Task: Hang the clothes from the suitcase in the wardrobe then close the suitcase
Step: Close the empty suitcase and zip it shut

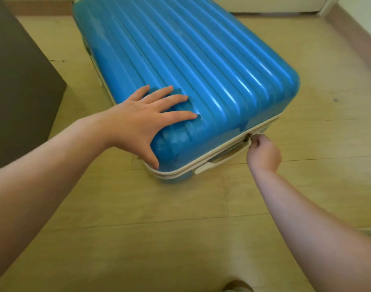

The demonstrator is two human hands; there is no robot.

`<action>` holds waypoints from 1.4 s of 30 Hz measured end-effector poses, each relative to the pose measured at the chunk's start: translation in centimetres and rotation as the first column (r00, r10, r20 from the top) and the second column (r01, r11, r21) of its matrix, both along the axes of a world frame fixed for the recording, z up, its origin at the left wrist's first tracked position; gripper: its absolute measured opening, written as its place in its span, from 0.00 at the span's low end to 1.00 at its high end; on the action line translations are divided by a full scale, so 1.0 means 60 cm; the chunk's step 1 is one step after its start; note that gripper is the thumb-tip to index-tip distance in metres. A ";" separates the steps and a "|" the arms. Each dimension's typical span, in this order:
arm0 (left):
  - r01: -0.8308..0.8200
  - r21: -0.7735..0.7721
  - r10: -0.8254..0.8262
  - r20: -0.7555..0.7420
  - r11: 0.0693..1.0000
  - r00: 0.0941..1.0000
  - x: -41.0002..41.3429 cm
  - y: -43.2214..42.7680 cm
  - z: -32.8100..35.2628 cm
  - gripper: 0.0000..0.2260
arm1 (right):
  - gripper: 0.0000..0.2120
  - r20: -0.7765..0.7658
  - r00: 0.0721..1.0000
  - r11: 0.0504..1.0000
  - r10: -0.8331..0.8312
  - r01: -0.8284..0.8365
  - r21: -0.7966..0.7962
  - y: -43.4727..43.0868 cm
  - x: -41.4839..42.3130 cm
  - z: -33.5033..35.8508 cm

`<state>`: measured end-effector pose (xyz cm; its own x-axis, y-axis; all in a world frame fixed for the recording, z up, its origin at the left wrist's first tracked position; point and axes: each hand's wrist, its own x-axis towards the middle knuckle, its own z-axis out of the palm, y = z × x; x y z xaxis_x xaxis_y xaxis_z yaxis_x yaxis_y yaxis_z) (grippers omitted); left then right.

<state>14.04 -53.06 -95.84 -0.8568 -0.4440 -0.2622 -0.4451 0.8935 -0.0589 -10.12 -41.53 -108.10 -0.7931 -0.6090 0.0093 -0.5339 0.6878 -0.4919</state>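
Ribbed, glossy blue hard-shell suitcase point(180, 66) lying shut on wood-grain floor point(138, 218); left hand point(142, 121) pressing flat, fingers spread; right hand point(263, 153) fingers pinching the zipper pull point(249, 136) on the cream trim.

- I read this as a room in a home, probably a bedroom.
- The floor point(138, 218) is pale wood-look planks, with a skirting board point(357, 30) along the right wall.
- A white cupboard base point(275, 5) stands at the far edge, and a dark brown furniture side point(18, 91) at the left.
- A blue hard-shell suitcase point(180, 60) lies flat on the floor.
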 end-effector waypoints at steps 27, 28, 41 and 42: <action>-0.010 -0.251 -0.093 -0.395 0.968 0.914 -0.131 -0.054 -0.059 0.47 | 0.13 -0.116 0.969 0.971 0.218 -0.203 0.126 0.066 0.002 0.007; -0.009 -0.255 -0.096 -0.397 0.967 0.913 -0.138 -0.053 -0.057 0.47 | 0.12 -0.115 0.962 0.963 0.248 -0.232 0.138 0.075 0.011 0.008; -0.008 -0.235 -0.101 -0.446 0.972 0.890 -0.179 -0.037 -0.054 0.47 | 0.10 0.278 0.959 0.995 0.049 -0.072 0.073 0.057 0.093 0.017; 0.012 -0.247 -0.128 -0.459 0.969 0.879 -0.179 -0.040 -0.057 0.47 | 0.10 0.337 0.941 0.999 0.019 -0.029 0.025 0.058 0.088 0.017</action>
